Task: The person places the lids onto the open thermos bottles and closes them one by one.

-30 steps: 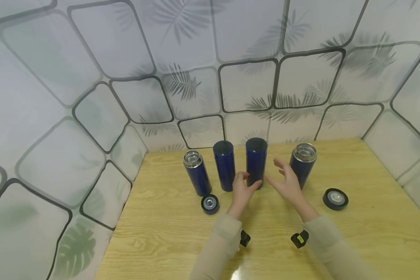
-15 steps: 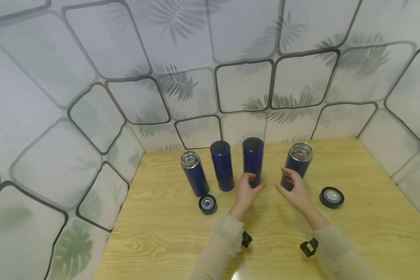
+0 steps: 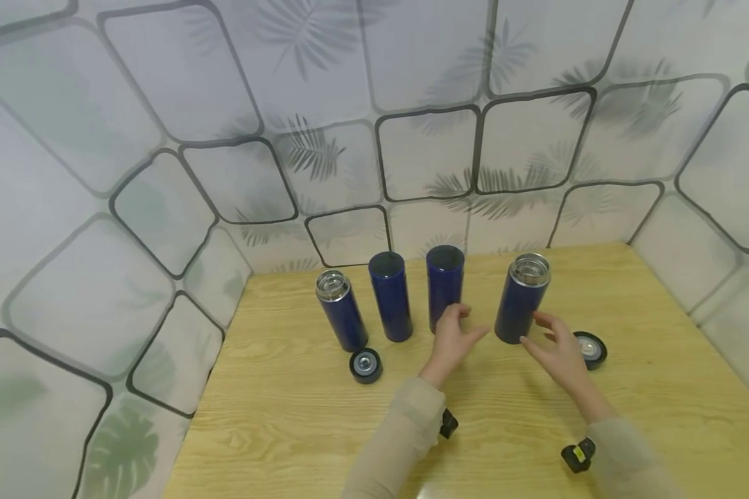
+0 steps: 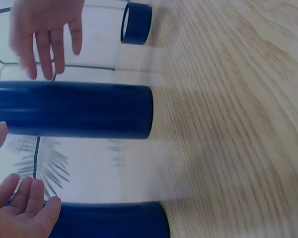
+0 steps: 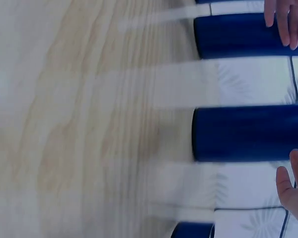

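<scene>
Four dark blue insulated bottles stand upright in a row. The leftmost bottle (image 3: 343,315) and rightmost bottle (image 3: 518,305) have bare steel mouths; the two middle bottles (image 3: 391,298) (image 3: 444,281) end in flat dark tops. My left hand (image 3: 454,343) is in front of the right middle bottle, thumb and fingers spread around nothing. My right hand (image 3: 562,353) is at the right side of the rightmost bottle, fingers apart and fingertips close to its wall. In the left wrist view, the rightmost bottle (image 4: 74,110) lies between both hands.
A dark round lid (image 3: 365,365) lies in front of the leftmost bottle. Another lid (image 3: 591,350) lies behind my right hand, partly covered by it. The wood-grain table (image 3: 274,416) backs onto a patterned curtain wall (image 3: 324,173).
My right hand has moved from the left side of the rightmost bottle across its front to its right side. My left hand has shifted a little right. The bottles stay in place.
</scene>
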`<act>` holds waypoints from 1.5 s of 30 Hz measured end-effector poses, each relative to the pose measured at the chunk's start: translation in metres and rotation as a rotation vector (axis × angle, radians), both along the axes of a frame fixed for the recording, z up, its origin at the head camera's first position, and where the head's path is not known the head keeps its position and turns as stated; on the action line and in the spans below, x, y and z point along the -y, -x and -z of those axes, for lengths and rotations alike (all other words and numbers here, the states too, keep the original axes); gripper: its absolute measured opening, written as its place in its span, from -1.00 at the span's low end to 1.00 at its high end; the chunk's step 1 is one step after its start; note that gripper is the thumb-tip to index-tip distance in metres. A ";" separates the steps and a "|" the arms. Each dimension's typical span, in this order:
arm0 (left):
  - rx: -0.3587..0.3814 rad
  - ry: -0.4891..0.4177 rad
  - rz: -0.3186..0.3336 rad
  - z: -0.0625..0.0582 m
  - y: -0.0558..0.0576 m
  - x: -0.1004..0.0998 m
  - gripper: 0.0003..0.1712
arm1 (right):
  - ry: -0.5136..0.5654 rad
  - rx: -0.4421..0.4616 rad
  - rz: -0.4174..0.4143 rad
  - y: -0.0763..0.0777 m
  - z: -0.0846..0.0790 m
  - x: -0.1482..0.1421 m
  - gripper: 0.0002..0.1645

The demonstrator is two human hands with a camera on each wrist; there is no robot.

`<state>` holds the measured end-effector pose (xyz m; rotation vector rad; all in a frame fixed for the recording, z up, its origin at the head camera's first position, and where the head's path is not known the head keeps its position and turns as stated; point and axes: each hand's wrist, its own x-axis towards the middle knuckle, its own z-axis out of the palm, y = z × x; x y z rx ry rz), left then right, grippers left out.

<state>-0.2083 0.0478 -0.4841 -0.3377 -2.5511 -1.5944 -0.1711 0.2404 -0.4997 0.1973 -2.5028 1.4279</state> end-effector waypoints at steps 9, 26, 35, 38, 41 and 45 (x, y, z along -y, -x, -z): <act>0.031 0.028 0.026 -0.007 0.004 -0.017 -0.43 | -0.055 0.006 0.081 -0.008 0.008 -0.031 -0.37; 0.082 -0.046 0.020 -0.008 0.021 -0.042 -0.23 | -0.110 0.244 0.131 -0.011 0.024 -0.081 -0.03; 0.039 0.051 0.048 -0.014 0.028 -0.056 -0.10 | -0.200 0.314 0.124 -0.007 0.033 -0.090 0.14; 0.053 0.060 0.034 -0.016 0.029 -0.061 -0.10 | -0.225 0.329 0.120 -0.006 0.037 -0.093 0.18; 0.050 0.061 0.037 -0.014 0.030 -0.064 -0.10 | -0.230 0.337 0.119 -0.006 0.039 -0.094 0.20; 0.046 0.065 0.047 -0.011 0.030 -0.066 -0.11 | -0.220 0.336 0.117 -0.006 0.040 -0.096 0.20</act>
